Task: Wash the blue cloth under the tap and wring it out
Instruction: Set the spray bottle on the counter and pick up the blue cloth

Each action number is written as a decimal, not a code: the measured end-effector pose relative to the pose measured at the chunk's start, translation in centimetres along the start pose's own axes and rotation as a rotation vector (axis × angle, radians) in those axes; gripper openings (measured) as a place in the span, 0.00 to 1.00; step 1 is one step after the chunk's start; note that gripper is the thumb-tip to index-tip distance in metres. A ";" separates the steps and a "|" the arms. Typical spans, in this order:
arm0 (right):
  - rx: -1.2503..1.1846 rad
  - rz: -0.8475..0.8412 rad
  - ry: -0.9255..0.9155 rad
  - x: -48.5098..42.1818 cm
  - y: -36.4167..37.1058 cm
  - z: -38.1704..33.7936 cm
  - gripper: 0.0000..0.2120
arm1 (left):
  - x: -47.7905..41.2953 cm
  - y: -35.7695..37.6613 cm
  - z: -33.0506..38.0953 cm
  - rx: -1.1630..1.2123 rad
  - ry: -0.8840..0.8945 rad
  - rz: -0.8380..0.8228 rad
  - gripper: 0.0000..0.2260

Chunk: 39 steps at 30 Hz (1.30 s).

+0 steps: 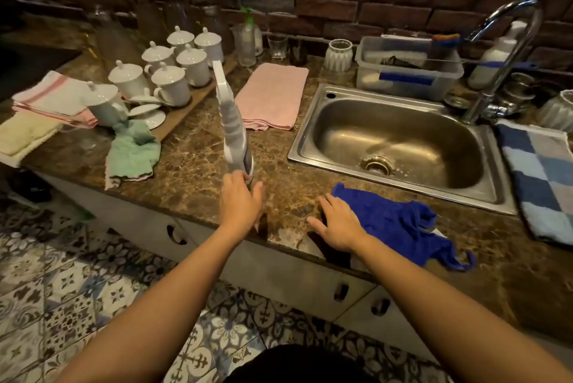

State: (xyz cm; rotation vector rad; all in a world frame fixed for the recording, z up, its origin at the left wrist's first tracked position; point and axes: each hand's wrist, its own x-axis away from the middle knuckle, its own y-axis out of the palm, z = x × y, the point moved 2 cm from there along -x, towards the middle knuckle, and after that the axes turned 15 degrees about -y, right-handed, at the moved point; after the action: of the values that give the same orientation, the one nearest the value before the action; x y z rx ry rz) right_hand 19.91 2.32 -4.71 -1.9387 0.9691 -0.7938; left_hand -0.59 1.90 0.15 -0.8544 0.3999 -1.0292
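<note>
Right now, seen from the head camera, the blue cloth (390, 221) lies crumpled on the tabletop (198, 162) near its front edge, just in front of the sink (305, 127) and well apart from the tap (508, 41) at the sink's far right corner. The right hand (338, 224) rests flat on the tabletop with fingers spread wide, its outer side touching the cloth's left edge. The left hand (240, 199) reaches to the base of a tall white bottle (231, 122) standing upright, fingers on one side and thumb on the other; whether it actually grips, I cannot tell. A pink cloth (273, 97) lies folded left of the sink, a green cloth (133, 150) farther left, below white lidded cups (173, 72).
</note>
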 end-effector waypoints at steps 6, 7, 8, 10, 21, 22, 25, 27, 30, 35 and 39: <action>0.118 -0.048 0.047 0.3 2.6 0.7 0.36 | -3.2 -0.6 0.0 0.201 -0.213 0.061 0.33; 0.129 -0.040 0.043 0.2 2.8 0.7 0.36 | -3.9 -0.6 0.1 0.213 -0.209 0.042 0.35; 0.141 -0.032 0.039 0.2 2.7 0.8 0.36 | -4.7 -0.6 0.3 0.222 -0.198 0.029 0.36; 0.162 -0.026 0.037 0.1 2.9 0.9 0.36 | -6.2 -0.3 0.5 0.241 -0.172 0.012 0.37; 0.116 -0.013 0.032 0.1 2.9 1.1 0.39 | -8.9 0.7 2.0 0.358 -0.243 -0.034 0.23; 0.110 -0.014 0.035 0.1 2.8 1.1 0.37 | -8.8 0.6 2.1 0.336 -0.225 -0.026 0.23; 0.080 -0.029 0.033 0.2 2.5 1.1 0.36 | -7.9 0.7 2.5 0.273 -0.147 -0.054 0.23; 0.029 -0.083 0.035 0.0 2.0 1.2 0.36 | -7.0 1.0 2.8 0.209 -0.054 -0.098 0.22; -0.278 -0.025 0.055 -0.2 -1.2 0.3 0.35 | -5.7 1.0 3.8 0.038 0.129 -0.172 0.21; -0.653 0.403 0.026 0.8 -9.5 -2.3 0.35 | -2.9 0.5 6.3 -0.235 0.341 -0.418 0.23; -0.831 0.653 0.007 1.1 -12.7 -3.1 0.32 | 0.0 0.8 8.8 -0.425 0.461 -0.538 0.24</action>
State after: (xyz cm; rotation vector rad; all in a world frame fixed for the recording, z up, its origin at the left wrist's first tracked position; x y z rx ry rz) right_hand 22.30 5.06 7.92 -2.0290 2.0115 0.0120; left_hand 5.66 5.83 4.97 -1.1362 0.8269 -1.6879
